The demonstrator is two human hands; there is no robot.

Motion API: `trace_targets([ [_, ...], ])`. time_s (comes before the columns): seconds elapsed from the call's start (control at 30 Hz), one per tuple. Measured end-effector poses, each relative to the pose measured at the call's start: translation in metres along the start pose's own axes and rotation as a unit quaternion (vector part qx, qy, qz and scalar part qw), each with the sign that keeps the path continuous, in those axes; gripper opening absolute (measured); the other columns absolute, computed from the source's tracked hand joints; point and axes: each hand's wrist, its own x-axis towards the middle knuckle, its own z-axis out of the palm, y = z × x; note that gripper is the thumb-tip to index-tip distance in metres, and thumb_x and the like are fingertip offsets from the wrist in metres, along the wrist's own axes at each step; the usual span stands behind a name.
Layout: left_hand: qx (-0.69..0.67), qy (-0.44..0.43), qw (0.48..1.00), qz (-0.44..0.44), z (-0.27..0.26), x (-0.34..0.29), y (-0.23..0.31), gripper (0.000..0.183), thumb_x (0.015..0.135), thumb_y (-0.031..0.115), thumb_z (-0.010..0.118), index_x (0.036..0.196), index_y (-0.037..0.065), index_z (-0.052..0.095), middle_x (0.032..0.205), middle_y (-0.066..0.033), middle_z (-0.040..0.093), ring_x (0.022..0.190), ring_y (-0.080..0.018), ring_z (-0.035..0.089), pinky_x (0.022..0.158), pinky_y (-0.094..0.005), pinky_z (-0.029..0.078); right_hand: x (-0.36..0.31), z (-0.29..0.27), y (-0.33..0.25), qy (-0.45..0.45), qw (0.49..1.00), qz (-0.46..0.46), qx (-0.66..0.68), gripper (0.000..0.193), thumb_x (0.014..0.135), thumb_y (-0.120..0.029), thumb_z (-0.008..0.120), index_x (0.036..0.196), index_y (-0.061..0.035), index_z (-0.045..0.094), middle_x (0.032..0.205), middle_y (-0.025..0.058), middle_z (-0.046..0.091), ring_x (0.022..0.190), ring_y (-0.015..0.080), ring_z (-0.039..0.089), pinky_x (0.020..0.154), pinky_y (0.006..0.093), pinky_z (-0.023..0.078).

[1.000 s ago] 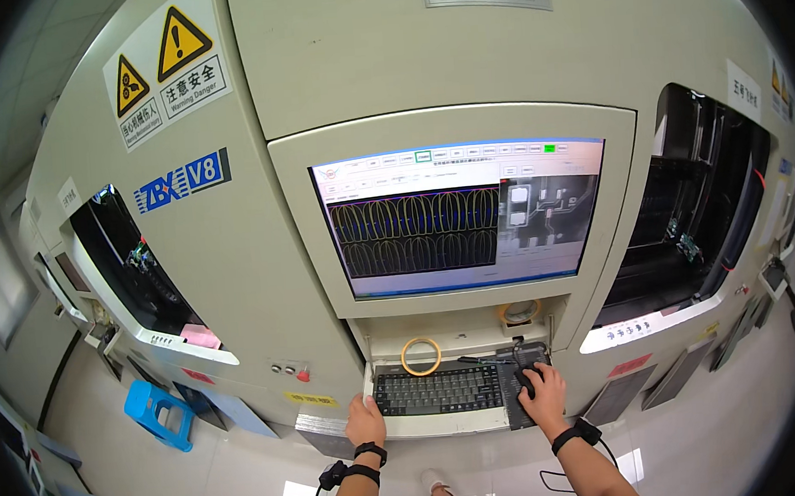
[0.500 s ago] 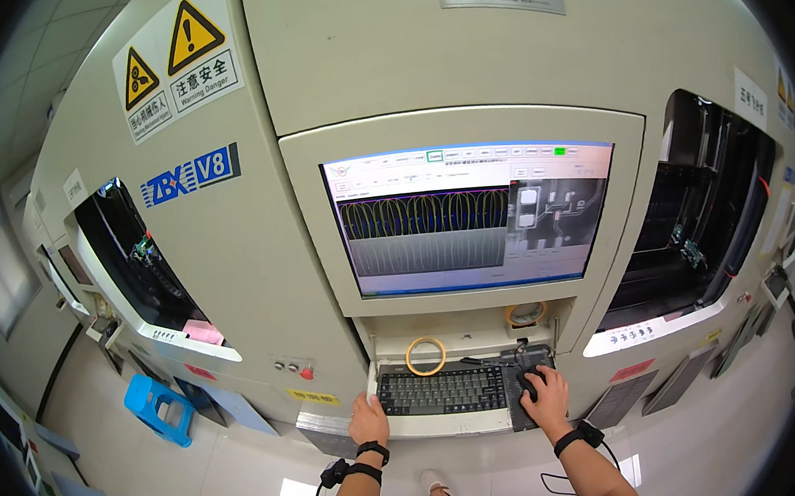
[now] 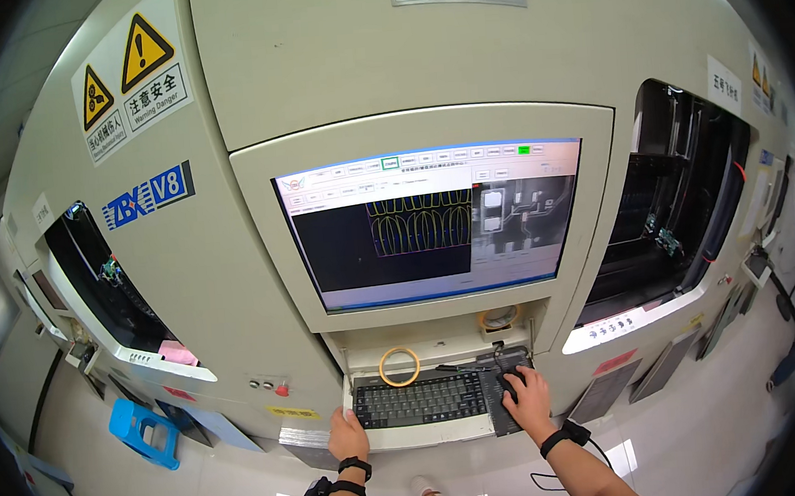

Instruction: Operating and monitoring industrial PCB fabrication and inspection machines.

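Observation:
My right hand (image 3: 526, 399) rests on a dark computer mouse (image 3: 512, 385), its fingers curled over it; the hand hides part of the mouse. A dark pad (image 3: 505, 419) lies beneath. At the left end of the pull-out keyboard tray (image 3: 429, 434), my left hand (image 3: 347, 436) grips the edge, its fingertips partly hidden. Between my hands is a black keyboard (image 3: 419, 400). A yellow ring (image 3: 382, 369), like a tape roll, lies over the keyboard's upper left edge. Above, a screen (image 3: 373, 295) shows yellow-green curves on black and a grey picture at right.
The beige machine (image 3: 260, 258) stands before me, with a dark window opening (image 3: 109, 277) at left and another (image 3: 662, 211) at right. Another tape roll (image 3: 500, 319) sits in the recess under the screen. A red button (image 3: 282, 391) and a blue stool (image 3: 143, 433) are at left.
The screen's plot has changed from a wide row of curves above a grey strip to fewer, larger curves on black. The whole view has shifted; my hands keep their places on tray and mouse.

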Motion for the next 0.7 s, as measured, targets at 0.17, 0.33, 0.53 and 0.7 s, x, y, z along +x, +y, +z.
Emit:
trace_targets([
  [0.17, 0.002, 0.0, 1.0, 0.001, 0.0001, 0.0004, 0.0007, 0.036, 0.095, 0.033, 0.041, 0.117, 0.008, 0.052, 0.109, -0.0141, 0.06, 0.089, -0.0361, 0.061, 0.076, -0.0463, 0.047, 0.0016, -0.0003, -0.0009, 0.006, 1.0, -0.002, 0.011, 0.036, 0.071, -0.015, 0.066, 0.106, -0.0114, 0.063, 0.115, 0.0142, 0.052, 0.108, 0.0344, 0.048, 0.089, 0.0453, 0.041],
  [0.33, 0.001, 0.008, 1.0, 0.006, 0.0013, -0.0002, -0.0003, 0.036, 0.095, 0.033, 0.041, 0.117, 0.007, 0.052, 0.11, -0.0145, 0.06, 0.089, -0.0363, 0.061, 0.075, -0.0462, 0.048, 0.0018, -0.0004, -0.0015, 0.014, 1.0, -0.001, 0.027, 0.035, 0.07, -0.013, 0.066, 0.105, -0.0101, 0.063, 0.115, 0.0147, 0.052, 0.108, 0.035, 0.048, 0.09, 0.0456, 0.041],
  [0.53, -0.005, 0.024, 0.999, 0.025, 0.0029, 0.0003, -0.0025, 0.036, 0.095, 0.033, 0.04, 0.116, 0.006, 0.052, 0.11, -0.0145, 0.06, 0.09, -0.036, 0.061, 0.076, -0.0458, 0.048, 0.0018, -0.0009, -0.0015, 0.012, 0.999, 0.007, 0.029, 0.034, 0.07, -0.012, 0.066, 0.104, -0.01, 0.063, 0.115, 0.0146, 0.052, 0.109, 0.0349, 0.047, 0.091, 0.0455, 0.041],
  [0.7, 0.002, 0.013, 1.0, 0.017, 0.0031, 0.0008, -0.003, 0.036, 0.095, 0.032, 0.04, 0.116, 0.006, 0.052, 0.111, -0.0143, 0.06, 0.092, -0.0355, 0.06, 0.076, -0.0456, 0.048, 0.0012, 0.0002, -0.0008, 0.014, 1.0, 0.009, 0.025, 0.034, 0.07, -0.012, 0.066, 0.104, -0.0104, 0.063, 0.115, 0.0142, 0.052, 0.109, 0.0346, 0.047, 0.091, 0.0454, 0.041],
])
